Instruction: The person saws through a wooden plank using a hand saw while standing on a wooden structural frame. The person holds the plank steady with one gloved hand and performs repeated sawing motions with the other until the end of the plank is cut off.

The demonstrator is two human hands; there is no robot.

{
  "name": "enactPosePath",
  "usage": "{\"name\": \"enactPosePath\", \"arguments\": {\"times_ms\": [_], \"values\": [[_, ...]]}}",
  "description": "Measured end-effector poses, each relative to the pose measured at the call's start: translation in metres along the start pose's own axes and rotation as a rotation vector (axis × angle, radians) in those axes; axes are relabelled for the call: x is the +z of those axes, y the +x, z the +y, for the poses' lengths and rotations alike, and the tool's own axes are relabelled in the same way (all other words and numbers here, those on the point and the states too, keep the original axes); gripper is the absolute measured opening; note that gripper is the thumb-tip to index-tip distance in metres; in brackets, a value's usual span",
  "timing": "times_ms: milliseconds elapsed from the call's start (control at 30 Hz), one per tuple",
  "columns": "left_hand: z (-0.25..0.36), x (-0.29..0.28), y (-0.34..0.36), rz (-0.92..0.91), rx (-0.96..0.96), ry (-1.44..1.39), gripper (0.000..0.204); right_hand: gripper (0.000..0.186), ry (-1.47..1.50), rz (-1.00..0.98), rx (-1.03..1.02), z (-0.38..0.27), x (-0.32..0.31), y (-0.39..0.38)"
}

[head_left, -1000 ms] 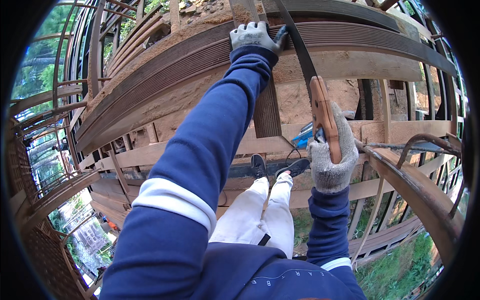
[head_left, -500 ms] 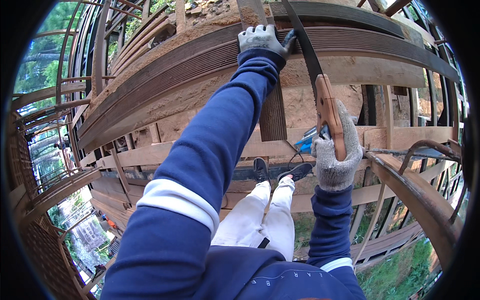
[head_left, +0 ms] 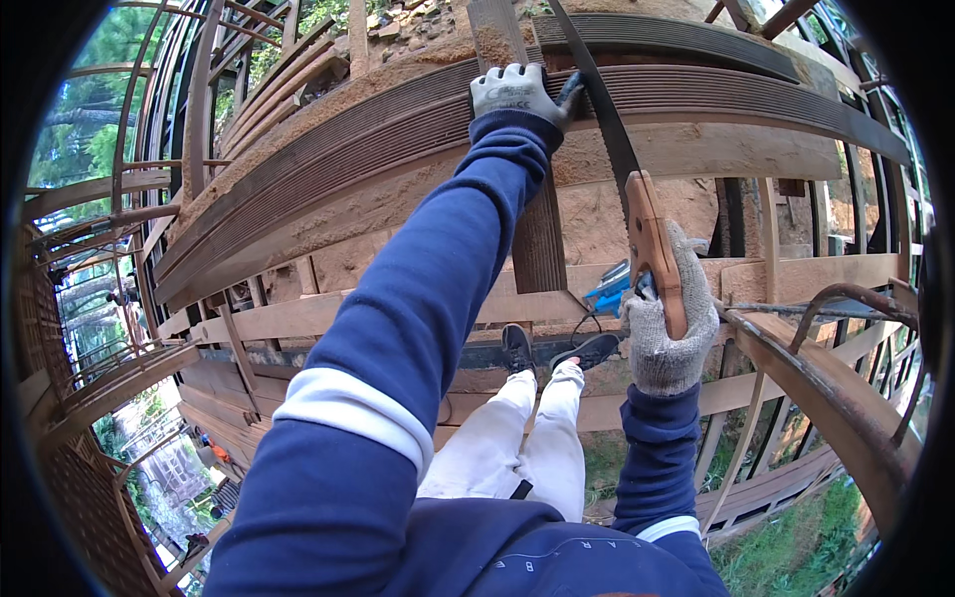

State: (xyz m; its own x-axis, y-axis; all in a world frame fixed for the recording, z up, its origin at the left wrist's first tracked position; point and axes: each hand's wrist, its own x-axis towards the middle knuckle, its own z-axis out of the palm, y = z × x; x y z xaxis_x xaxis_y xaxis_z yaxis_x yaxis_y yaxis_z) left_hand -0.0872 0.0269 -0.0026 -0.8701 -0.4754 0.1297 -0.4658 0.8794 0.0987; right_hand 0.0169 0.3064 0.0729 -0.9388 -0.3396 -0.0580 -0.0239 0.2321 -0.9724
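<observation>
My left hand [head_left: 519,92], in a white and grey work glove, presses on a dark grooved board [head_left: 540,239] lying crosswise, its fingers curled over it and the thumb spread to the right near the saw blade. In my right hand [head_left: 668,333], gloved in grey knit, is the wooden handle of a handsaw [head_left: 607,109]. Its long dark blade points away from me, across the long grooved decking boards [head_left: 686,88] just right of my left hand. Whether the teeth sit in a cut cannot be made out.
A blue power tool [head_left: 609,289] with a cord lies beyond my right shoe. Pale wooden beams [head_left: 398,310] run across over bare soil. At right stands a curved metal bar [head_left: 846,289] by a thick timber [head_left: 826,398]. Sawdust covers the boards at far left.
The handsaw and my right hand have come slightly back toward me. My left hand keeps its hold on the board.
</observation>
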Motion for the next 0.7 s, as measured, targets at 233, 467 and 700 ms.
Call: {"name": "enactPosePath", "arguments": {"times_ms": [233, 467, 700], "values": [[-0.004, 0.003, -0.002, 0.056, 0.02, -0.021, 0.074, 0.069, -0.08, 0.05, 0.01, 0.014, -0.038, -0.105], [0.001, -0.001, -0.001, 0.063, 0.029, -0.077, 0.078, 0.065, -0.043, 0.035, -0.066, 0.009, 0.005, 0.0], [-0.005, -0.002, -0.004, 0.043, 0.012, -0.061, 0.078, 0.068, -0.125, 0.036, -0.03, 0.013, -0.03, -0.09]]}}
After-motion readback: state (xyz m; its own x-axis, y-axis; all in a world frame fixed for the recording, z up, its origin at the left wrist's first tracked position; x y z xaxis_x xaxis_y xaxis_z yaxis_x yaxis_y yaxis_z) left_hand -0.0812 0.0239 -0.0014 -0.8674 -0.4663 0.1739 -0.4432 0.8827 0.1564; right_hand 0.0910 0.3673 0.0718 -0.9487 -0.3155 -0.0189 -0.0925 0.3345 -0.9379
